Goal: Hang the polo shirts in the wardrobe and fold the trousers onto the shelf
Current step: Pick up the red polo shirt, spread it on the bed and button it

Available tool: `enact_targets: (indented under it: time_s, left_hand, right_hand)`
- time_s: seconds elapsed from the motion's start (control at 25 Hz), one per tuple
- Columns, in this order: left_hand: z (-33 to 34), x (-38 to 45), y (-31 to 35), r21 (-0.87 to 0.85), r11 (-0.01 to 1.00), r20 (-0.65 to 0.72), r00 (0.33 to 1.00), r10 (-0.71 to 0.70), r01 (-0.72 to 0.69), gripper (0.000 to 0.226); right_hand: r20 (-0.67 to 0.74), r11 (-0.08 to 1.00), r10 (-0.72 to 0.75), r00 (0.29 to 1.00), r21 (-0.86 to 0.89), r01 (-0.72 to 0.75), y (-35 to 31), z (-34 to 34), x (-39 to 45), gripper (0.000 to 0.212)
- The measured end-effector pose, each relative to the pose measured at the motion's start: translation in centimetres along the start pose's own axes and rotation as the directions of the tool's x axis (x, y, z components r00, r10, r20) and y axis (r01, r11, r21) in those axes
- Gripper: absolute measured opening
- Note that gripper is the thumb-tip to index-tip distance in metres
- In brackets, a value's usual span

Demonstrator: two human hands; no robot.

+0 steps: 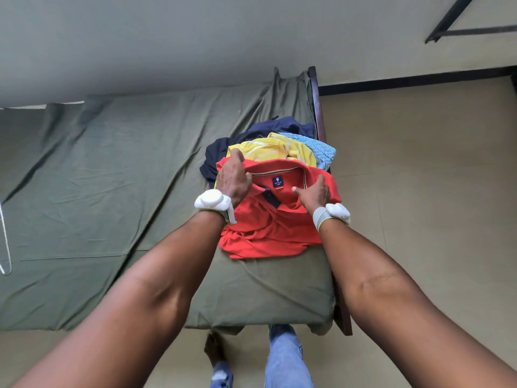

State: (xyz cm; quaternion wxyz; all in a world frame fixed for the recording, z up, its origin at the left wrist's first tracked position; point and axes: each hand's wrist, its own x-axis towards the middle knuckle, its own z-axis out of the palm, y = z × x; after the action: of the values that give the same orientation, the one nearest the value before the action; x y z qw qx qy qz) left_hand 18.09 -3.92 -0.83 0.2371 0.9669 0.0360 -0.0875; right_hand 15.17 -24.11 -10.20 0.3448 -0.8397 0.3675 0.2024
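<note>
Red polo shirt (275, 228): lies front-up at the near right end of the bed (112, 169), collar away from the person, topmost on a pile of clothes.
Left hand (233, 182): on the shirt's left shoulder; fingers curled at the collar edge and gripping it, thumb pointing away over the cloth.
Right hand (314, 193): on the right side of the collar; thumb stretched toward the neck label (277, 181), fingers spread fairly flat on the cloth. Whether they pinch it I cannot tell.
Hidden: the shirt's far shoulder under the left hand; the lower hem bunched and partly behind the forearms.
Yellow shirt (275, 149): just behind the red one, touching it, partly covered.
Blue patterned cloth (319, 152): at the pile's right edge, by the bed frame.
Dark navy clothes (279, 127): crumpled underneath and behind; what garment they are is unclear.
Wrists: a white band on each.
Hanger (5, 239): white, cut off at the left edge of the view.
Floor (419, 177): tan, right of the bed.
</note>
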Motion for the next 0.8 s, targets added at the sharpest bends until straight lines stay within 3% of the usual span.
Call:
enact_targets:
  time_s: [0.08,0.16,0.2,0.28,0.4,0.52,0.6,0.68,0.8]
  left_hand:
    - [-1.9,-2.4,-1.1,-0.073,0.976,-0.051,0.978,0.203,-0.206,0.037]
    - [-3.8,-4.5,-2.8,-0.043,0.959,-0.054,0.959,0.277,-0.279,0.044]
    - [-5.3,-5.3,-3.7,0.000,0.972,-0.016,0.972,0.234,-0.234,0.043]
    - [-7.9,-6.0,-5.7,0.166,0.986,0.105,0.994,0.007,-0.024,0.029]
    - [-13.5,-8.5,-9.4,0.294,0.942,0.214,0.949,-0.232,0.164,0.014]
    - [-17.6,-10.7,-13.0,0.084,0.985,0.156,0.974,-0.164,0.152,0.022]
    - [-20.2,-12.1,-15.1,-0.172,0.980,0.147,0.987,-0.069,0.095,0.023]
    - [-22.7,-13.1,-17.2,-0.395,0.917,0.133,0.991,0.002,0.051,0.021]
    - [-26.1,-14.8,-20.4,-0.583,0.813,0.014,1.000,0.023,-0.010,0.022]
  right_hand:
    - [0.024,0.999,0.010,1.000,-0.053,-0.008,-0.5,0.5,-1.5,0.064]
    - [-0.027,0.997,-0.028,0.999,-0.074,0.026,-1.1,0.2,-4.1,0.039]
    - [-0.081,0.994,-0.071,0.994,-0.092,0.063,-1.2,-0.1,-6.0,0.036]
    - [-0.152,0.976,-0.198,0.968,-0.125,0.180,-1.6,-1.4,-9.9,0.031]
    - [-0.122,0.924,-0.344,0.931,-0.221,0.312,-3.1,-2.6,-17.4,0.021]
    - [-0.084,0.916,-0.388,0.918,-0.142,0.374,-5.5,-2.6,-24.3,0.041]
    - [-0.114,0.907,-0.416,0.902,0.026,0.421,-7.5,-1.9,-28.5,0.030]
    - [-0.128,0.874,-0.431,0.893,0.187,0.449,-9.3,-1.7,-31.4,0.024]
    - [0.024,0.798,-0.526,0.850,0.358,0.484,-11.2,-2.0,-36.5,0.032]
